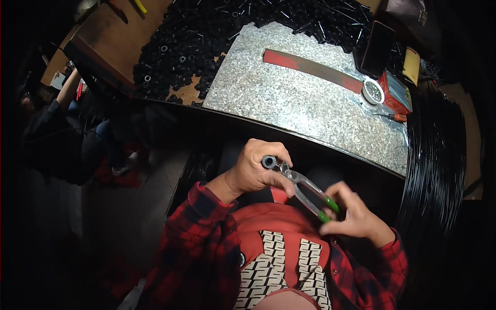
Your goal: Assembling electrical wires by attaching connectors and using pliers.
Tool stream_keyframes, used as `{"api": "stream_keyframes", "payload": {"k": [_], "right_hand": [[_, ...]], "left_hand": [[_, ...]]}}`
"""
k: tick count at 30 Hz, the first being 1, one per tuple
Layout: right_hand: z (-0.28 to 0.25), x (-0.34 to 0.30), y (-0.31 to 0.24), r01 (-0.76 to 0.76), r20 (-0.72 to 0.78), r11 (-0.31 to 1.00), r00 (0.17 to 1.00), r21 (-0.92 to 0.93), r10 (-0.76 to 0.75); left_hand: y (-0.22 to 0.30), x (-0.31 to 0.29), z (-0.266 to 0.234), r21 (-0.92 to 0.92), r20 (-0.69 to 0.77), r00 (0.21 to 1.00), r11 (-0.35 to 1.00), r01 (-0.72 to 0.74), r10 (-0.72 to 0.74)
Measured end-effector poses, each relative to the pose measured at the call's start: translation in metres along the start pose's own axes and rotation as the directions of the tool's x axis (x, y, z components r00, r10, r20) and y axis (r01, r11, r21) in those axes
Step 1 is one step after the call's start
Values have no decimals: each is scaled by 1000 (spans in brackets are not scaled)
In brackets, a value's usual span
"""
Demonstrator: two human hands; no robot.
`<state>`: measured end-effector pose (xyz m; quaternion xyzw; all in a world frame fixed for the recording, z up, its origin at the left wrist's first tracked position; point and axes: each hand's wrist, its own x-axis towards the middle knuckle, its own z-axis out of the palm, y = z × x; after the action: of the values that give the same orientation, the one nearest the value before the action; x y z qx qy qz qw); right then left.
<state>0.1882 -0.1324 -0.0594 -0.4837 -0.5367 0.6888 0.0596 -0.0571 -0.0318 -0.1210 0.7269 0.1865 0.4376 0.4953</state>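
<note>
My left hand (249,168) is wrapped round a small dark cylindrical part (268,162) with a round hole facing up. My right hand (356,213), a little blurred, grips the green-sleeved handles of metal pincers (306,188). The handles stand somewhat apart. The jaws lie right beside the dark part, near my left fingers and thumb; whether they bite on it, I cannot tell. Both hands are in front of my body, just short of the table's edge.
On the speckled tabletop (268,98) lie a red and grey strip (310,70), a white bowl of tiny metal pieces (373,92), a red box (397,93) and an orange-handled tool (398,118). Black parts (191,36) heap behind; thin black strands (434,155) hang right. Another person (62,139) works left.
</note>
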Motion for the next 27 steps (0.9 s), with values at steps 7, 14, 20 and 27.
{"api": "stream_keyframes", "payload": {"k": [7, 14, 20, 27], "right_hand": [[-7, -2, 6, 48, -33, 968, 999, 244, -41], [-6, 3, -6, 81, -148, 895, 976, -439, -161], [-8, 11, -10, 101, -258, 530, 788, -842, -559], [-13, 22, -2, 183, -185, 776, 915, -603, -359]], "left_hand": [[-5, 1, -7, -115, 40, 999, 993, -14, 19], [-6, -1, 1, -6, -8, 999, 999, 40, -40], [-3, -2, 10, 44, -121, 993, 999, 3, 2], [-6, -5, 10, 96, -215, 976, 995, -1, 21]]}}
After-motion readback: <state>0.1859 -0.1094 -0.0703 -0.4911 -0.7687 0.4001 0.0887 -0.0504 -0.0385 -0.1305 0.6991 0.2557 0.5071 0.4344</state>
